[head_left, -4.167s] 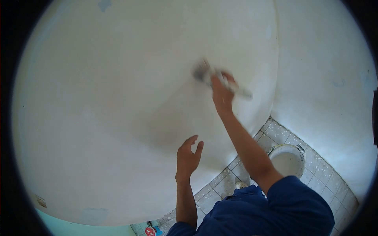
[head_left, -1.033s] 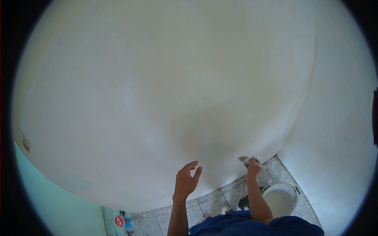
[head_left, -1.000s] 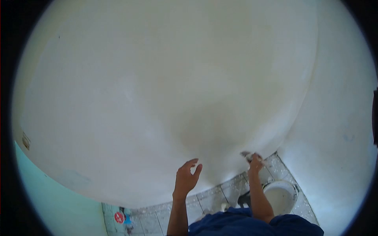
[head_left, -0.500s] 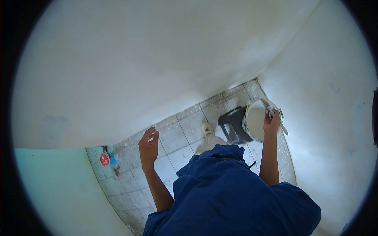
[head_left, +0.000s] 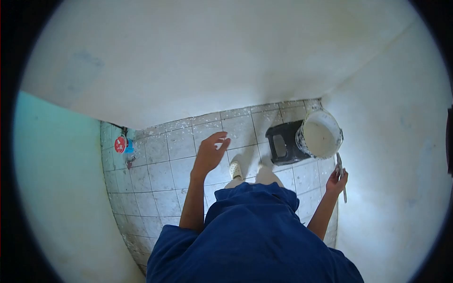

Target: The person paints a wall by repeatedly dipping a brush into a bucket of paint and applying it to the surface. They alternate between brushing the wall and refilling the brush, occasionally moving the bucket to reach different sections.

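My right hand [head_left: 337, 181] is closed around a pale-smeared putty knife [head_left: 339, 163], seen nearly edge-on beside the right wall. Just beyond that hand stands a bucket [head_left: 340, 137] with whitish paste [head_left: 322, 137] inside and smears on its rim. The bucket rests on a black plastic stool [head_left: 287, 159]. Over the tiles, my left hand [head_left: 211, 152] hangs in the air with its fingers loosely curved and apart. Nothing is in it, and it touches nothing.
White walls rise ahead [head_left: 188, 61] and at the right [head_left: 396, 141]; a greenish wall [head_left: 56, 155] stands at the left. Pale flecks dot the tiled floor [head_left: 155, 177]. A red-and-blue container [head_left: 121, 144] sits at the far left. My pale clog [head_left: 235, 170] shows below me.
My right hand has drawn back from above the bucket to beside the wall, still holding the putty knife. My left hand has shifted right in view, and the whole view has turned.
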A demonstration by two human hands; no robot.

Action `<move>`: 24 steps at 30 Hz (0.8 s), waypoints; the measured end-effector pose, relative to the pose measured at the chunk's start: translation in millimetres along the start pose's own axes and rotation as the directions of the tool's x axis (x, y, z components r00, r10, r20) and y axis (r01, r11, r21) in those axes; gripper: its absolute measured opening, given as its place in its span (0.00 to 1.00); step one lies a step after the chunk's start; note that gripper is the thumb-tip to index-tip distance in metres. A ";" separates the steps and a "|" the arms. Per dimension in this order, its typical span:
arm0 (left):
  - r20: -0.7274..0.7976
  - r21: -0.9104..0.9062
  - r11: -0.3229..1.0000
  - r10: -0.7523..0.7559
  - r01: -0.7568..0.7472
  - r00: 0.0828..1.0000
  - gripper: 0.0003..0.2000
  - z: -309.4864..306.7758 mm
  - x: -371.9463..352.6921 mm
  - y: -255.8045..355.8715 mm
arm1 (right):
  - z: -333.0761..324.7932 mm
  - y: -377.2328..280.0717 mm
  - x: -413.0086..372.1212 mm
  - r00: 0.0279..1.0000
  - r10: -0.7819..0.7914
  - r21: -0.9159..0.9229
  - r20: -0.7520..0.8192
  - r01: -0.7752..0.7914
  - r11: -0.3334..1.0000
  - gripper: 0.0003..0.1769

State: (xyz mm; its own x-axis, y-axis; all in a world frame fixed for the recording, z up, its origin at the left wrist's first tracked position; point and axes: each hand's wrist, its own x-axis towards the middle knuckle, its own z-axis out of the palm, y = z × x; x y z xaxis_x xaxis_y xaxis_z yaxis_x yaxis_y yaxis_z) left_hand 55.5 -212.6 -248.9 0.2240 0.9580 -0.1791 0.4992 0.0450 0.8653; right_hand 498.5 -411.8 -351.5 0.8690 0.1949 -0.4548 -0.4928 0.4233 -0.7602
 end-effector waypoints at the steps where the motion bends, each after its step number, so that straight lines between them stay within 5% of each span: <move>1: -0.007 0.002 1.000 0.015 -0.015 1.000 0.16 4.9 -7.5 5.0 | -4.0 -3.7 2.0 0.999 0.028 0.026 0.023 -0.029 0.999 0.17; 11: -0.101 -0.036 0.999 0.003 -0.007 0.995 0.16 84.6 -110.1 39.0 | 20.4 -57.6 11.7 0.954 0.159 0.087 0.253 -0.186 0.979 0.09; 17: -0.229 -0.133 0.990 0.012 -0.043 0.973 0.15 176.4 -192.8 68.2 | -49.9 -98.2 71.7 0.863 0.278 -0.033 0.421 -0.292 0.956 0.09; 24: -0.410 -0.165 0.986 -0.086 0.019 0.908 0.14 200.0 -297.3 79.4 | -78.6 -132.9 98.6 0.823 0.369 -0.127 0.432 -0.349 0.928 0.14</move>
State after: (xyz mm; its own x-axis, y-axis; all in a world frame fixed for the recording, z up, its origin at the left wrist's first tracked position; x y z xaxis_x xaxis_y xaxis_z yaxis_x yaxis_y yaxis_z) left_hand 195.9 -550.5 -220.6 -0.1825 0.9822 -0.0451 0.3581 0.1092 0.9273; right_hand 646.3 -518.4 -331.8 0.5529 0.6984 -0.4545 -0.7667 0.2126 -0.6058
